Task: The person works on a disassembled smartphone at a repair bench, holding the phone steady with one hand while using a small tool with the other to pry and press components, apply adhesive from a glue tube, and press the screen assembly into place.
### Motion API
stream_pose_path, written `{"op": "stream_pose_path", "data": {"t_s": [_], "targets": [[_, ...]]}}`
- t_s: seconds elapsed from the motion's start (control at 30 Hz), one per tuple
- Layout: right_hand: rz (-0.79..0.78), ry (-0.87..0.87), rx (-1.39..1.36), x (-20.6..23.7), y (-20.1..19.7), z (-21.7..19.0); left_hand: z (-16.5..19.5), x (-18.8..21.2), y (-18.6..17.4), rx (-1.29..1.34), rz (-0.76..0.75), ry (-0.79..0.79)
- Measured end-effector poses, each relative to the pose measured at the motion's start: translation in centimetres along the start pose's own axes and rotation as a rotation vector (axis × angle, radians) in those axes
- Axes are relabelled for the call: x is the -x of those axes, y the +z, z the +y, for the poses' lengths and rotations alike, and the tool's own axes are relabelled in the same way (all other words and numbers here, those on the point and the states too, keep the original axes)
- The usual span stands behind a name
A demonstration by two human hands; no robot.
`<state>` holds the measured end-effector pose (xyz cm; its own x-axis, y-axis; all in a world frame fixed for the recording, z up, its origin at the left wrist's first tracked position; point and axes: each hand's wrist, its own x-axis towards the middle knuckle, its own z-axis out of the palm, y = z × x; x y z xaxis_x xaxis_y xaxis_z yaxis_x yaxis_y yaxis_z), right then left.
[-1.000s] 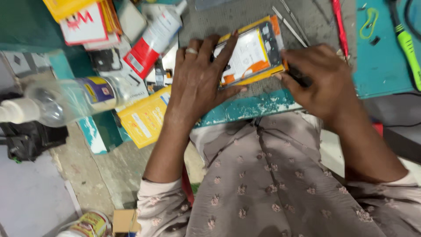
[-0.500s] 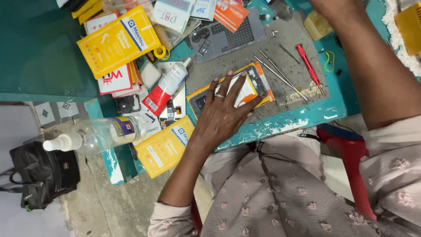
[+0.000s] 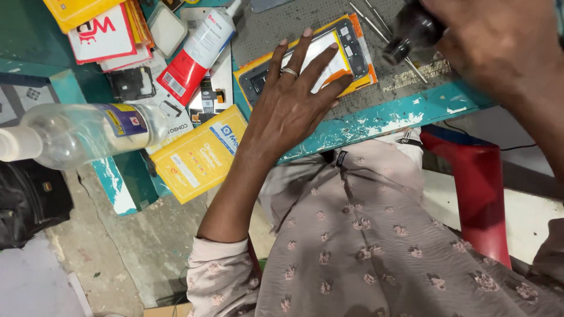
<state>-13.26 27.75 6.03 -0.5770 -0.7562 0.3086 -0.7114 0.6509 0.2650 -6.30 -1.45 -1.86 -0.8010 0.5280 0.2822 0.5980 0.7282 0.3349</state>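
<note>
At far left, a clear plastic bottle (image 3: 88, 132) is seen lying on its side at the bench edge, above a black bag (image 3: 29, 199) on the floor. Beside it a yellow packet (image 3: 197, 154) overhangs the teal bench edge (image 3: 376, 120), and a red-and-white glue tube (image 3: 197, 53) lies tilted among small boxes. At centre, the left hand (image 3: 294, 100) is pressed flat, fingers spread, on an opened phone (image 3: 311, 58) that rests on a yellow-orange backing on the grey work mat (image 3: 264, 26); a ring is worn on one finger. Thin metal tools (image 3: 376, 23) lie just beside the phone. At upper right, the right hand (image 3: 499, 41) is closed around a small dark bottle (image 3: 411, 32), held above the mat and well apart from the left hand. A red stool (image 3: 476, 188) is visible below.
</note>
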Motion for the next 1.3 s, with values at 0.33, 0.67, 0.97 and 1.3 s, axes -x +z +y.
{"op": "stream_pose_path", "data": {"t_s": [0.33,0.67,0.97,1.3], "targets": [[0.123,-0.264,0.227,-0.6,0.2,-0.7,-0.2,-0.2,-0.3,0.059,-0.025,-0.015],[0.15,-0.302,0.384,-1.6,-0.2,-1.4,0.0,-0.2,-0.2,0.054,-0.032,-0.03],[0.095,-0.301,0.409,-1.3,0.0,-1.1,0.0,-0.2,-0.4,0.066,-0.011,-0.025],[0.102,-0.301,0.36,-1.7,1.3,-0.4,0.0,-0.4,-0.4,0.061,-0.021,-0.026]]}}
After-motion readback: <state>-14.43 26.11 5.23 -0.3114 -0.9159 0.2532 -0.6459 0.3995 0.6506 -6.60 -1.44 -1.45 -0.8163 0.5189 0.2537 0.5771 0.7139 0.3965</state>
